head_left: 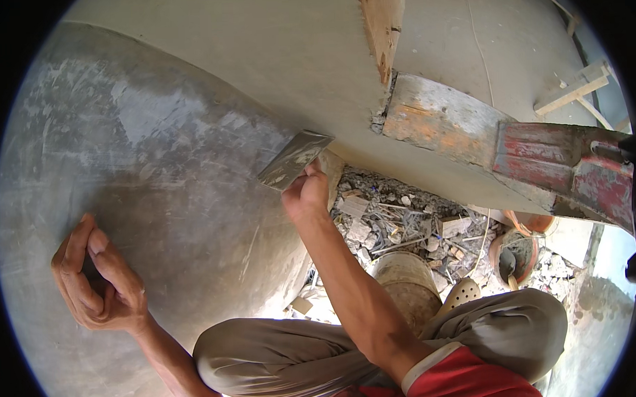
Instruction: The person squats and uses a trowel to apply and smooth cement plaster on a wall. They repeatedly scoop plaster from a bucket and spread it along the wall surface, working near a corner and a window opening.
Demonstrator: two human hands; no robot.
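Observation:
My right hand [307, 195] is closed on a flat rectangular metal plastering trowel [293, 159]. Its blade, smeared with grey, lies against the smooth grey cement surface [186, 224] near that surface's right edge; the handle is hidden by the blade and my fingers. To the left, my left hand [100, 279] holds nothing. Its fingers are loosely curled, with a gap between them, and it is close to the same surface. Whether it touches there I cannot tell. Lighter, streaky patches mark the upper left of the cement.
Rubble [403, 216] covers the ground beyond my knees. A pale bucket [406, 269] stands by my perforated clog [461, 291], and an orange bucket [514, 253] holds grey material. A wooden board [441, 117] and a worn red piece [562, 158] run along the ledge at right.

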